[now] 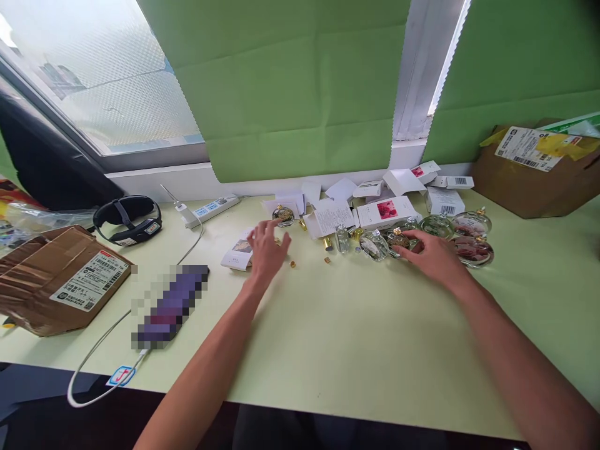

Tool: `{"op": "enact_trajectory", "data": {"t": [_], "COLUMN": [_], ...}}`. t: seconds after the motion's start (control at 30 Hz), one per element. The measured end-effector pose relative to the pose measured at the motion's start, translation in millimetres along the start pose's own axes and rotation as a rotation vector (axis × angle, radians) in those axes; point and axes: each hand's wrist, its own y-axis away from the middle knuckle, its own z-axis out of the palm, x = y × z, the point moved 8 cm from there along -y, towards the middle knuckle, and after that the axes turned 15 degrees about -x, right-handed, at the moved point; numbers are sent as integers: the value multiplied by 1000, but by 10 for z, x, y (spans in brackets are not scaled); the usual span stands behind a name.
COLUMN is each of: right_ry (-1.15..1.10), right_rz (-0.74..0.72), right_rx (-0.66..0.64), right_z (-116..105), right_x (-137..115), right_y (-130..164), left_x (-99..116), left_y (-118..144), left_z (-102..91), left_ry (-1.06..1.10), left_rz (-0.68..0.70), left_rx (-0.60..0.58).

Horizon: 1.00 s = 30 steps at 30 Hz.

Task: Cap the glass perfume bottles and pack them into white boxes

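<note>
My left hand [269,253] hovers over the table with its fingers apart, holding nothing. Just beyond its fingertips stands a round glass bottle [283,216] with a dark and gold front. A small white box [237,253] with a picture lies beside that hand, partly covered by it. On the other side, my right hand [434,255] has thumb and fingers closed on a glass perfume bottle [396,240] near its gold top. More round glass bottles [472,251] stand around it. Small gold pieces [327,260] and a gold cap [327,244] lie between the hands.
Opened white cartons [387,212] and papers line the wall at the back. Cardboard boxes stand at the left [70,275] and right [529,169]. A pixelated phone [171,306] on a white cable, a power strip [213,211] and a black strapped headset [127,220] occupy the left side.
</note>
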Motion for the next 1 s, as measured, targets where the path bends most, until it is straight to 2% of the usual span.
{"op": "enact_trajectory", "data": {"t": [0.07, 0.13, 0.23, 0.33, 0.5, 0.7, 0.87, 1.0], "right_ry": [-9, -29, -70, -79, -144, -460, -674, -570], "right_rz": [11, 19, 25, 39, 40, -21, -107, -154], "right_rx": [0, -4, -13, 4, 158, 254, 153, -7], "right_z": [-3, -10, -31, -90, -303, -426, -330, -156], "right_x": [2, 6, 19, 43, 37, -77, -213, -372], "right_y": [4, 11, 19, 31, 121, 274, 306, 306], "left_x": [344, 649, 841, 822, 782, 784, 786, 771], "left_y": [107, 246, 399, 426, 409, 402, 405, 402], "left_z": [128, 310, 519, 613, 656, 661, 664, 661], "left_ry": [38, 58, 52, 48, 83, 117, 130, 116], "left_rz": [215, 419, 533, 523, 543, 544, 555, 546], "left_rx": [-69, -219, -393, -463, -505, -506, -519, -505]}}
